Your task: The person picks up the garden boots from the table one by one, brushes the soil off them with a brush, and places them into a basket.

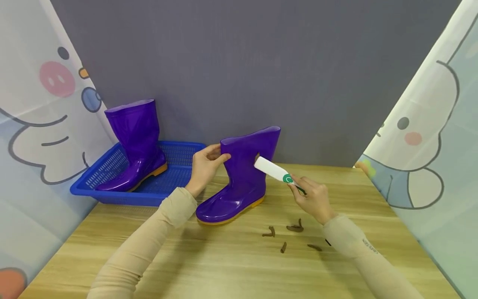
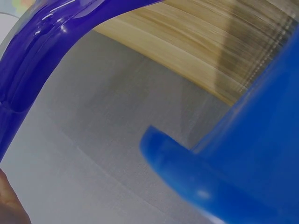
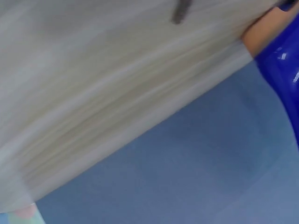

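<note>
A shiny purple rain boot (image 1: 242, 166) with a yellow-orange sole stands on the wooden table, toe toward the left. My left hand (image 1: 205, 166) holds it by the front of the shaft, thumb on the near side. In my right hand (image 1: 311, 197) is a white, flat, paddle-like tool (image 1: 271, 168) with a green round mark, gripped by its near end. The tool's far end meets the shaft beside a small brown smear (image 1: 257, 156). Several brown, mud-like pieces (image 1: 295, 228) lie on the table below. In the right wrist view, only part of the boot (image 3: 282, 70) shows.
A blue plastic basket (image 1: 127, 199) stands at the back left, holding a second purple boot (image 1: 136, 133). Its blue wall (image 2: 261, 154) looms close in the left wrist view. Behind the table (image 1: 224, 265) rises a grey panel (image 1: 239, 66), with cartoon-printed curtains (image 1: 414, 166) at both sides.
</note>
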The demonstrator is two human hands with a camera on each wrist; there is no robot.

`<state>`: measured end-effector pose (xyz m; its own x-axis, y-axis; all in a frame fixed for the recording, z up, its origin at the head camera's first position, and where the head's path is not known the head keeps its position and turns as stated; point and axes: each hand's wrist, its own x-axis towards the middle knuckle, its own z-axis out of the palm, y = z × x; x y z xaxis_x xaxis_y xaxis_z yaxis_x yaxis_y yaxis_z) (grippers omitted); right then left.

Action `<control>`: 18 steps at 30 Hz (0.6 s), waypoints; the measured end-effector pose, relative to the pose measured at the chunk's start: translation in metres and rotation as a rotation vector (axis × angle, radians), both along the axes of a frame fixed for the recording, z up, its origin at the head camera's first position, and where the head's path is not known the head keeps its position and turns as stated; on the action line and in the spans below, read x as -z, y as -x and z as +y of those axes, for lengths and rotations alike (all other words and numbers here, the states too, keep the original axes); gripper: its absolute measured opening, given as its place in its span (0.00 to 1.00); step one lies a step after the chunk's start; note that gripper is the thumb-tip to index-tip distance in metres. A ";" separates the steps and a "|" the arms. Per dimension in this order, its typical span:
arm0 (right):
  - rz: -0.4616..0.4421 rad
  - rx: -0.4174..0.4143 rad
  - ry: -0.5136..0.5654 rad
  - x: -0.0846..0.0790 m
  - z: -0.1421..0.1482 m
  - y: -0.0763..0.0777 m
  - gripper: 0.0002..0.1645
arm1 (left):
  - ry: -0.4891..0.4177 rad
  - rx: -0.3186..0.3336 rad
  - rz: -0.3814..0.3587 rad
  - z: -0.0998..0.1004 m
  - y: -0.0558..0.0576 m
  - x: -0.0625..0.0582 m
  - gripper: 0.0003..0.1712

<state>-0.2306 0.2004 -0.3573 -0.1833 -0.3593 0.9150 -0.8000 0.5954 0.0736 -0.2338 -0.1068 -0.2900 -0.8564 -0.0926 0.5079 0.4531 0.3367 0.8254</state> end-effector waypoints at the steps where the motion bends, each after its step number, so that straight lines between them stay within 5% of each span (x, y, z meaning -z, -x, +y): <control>1: 0.018 -0.012 0.012 -0.002 -0.003 -0.001 0.22 | 0.000 0.002 -0.001 0.000 0.000 0.000 0.22; 8: 0.029 -0.042 0.045 -0.007 -0.022 0.005 0.18 | 0.006 -0.006 0.024 0.001 0.001 0.002 0.21; 18: -0.084 0.066 -0.044 0.011 -0.009 0.011 0.15 | -0.022 -0.010 -0.010 -0.001 0.004 0.000 0.23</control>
